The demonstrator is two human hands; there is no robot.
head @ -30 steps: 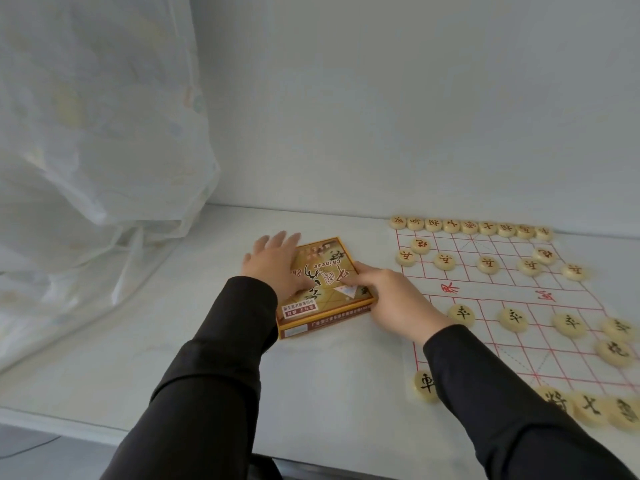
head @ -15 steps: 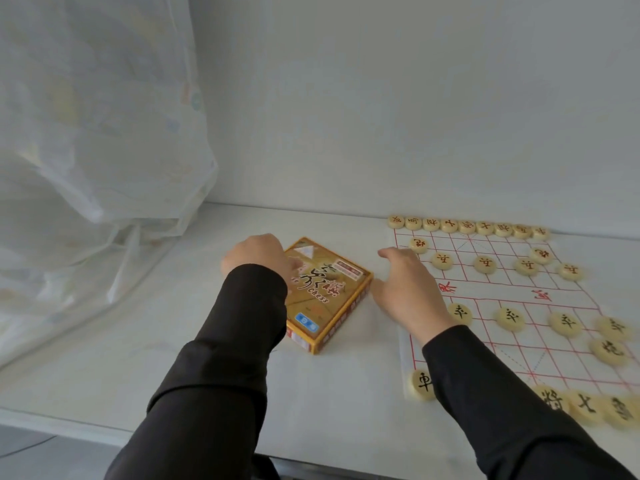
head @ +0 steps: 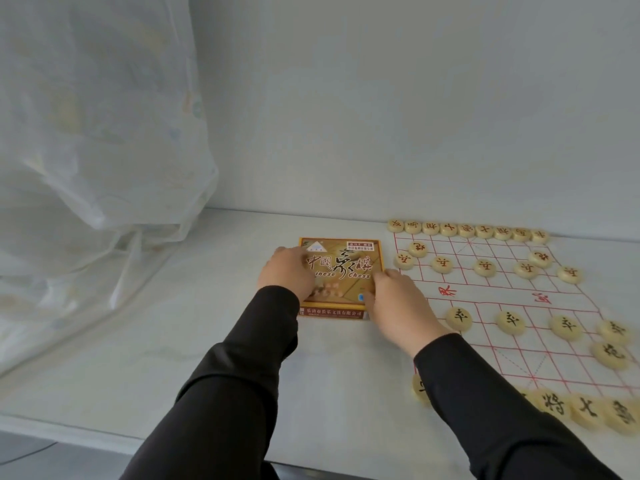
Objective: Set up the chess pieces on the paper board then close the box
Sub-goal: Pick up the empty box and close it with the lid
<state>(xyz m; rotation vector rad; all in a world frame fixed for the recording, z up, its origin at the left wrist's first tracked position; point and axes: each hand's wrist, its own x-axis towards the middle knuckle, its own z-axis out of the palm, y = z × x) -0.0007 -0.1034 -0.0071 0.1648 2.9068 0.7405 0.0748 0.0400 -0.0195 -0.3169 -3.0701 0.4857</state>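
A flat yellow Chinese chess box (head: 341, 261) lies closed, lid up, on the white table just left of the paper board (head: 491, 299). My left hand (head: 285, 271) rests on the box's left side, fingers curled over its edge. My right hand (head: 398, 303) holds the box's right near corner, thumb on the lid. Cream round pieces stand on the board: a red-lettered row (head: 467, 231) along the far edge, red soldiers (head: 485, 267) in front of it, black soldiers (head: 509, 322) nearer, and a black row (head: 585, 410) along the near edge.
A sheer white curtain (head: 97, 150) hangs at the left and drapes onto the table. A plain white wall (head: 415, 116) stands close behind the board. The table's front edge (head: 69, 427) runs along the bottom left.
The box has been turned from a skewed angle to lie square beside the board. My right hand has come back from the board's edge onto the box's right corner.
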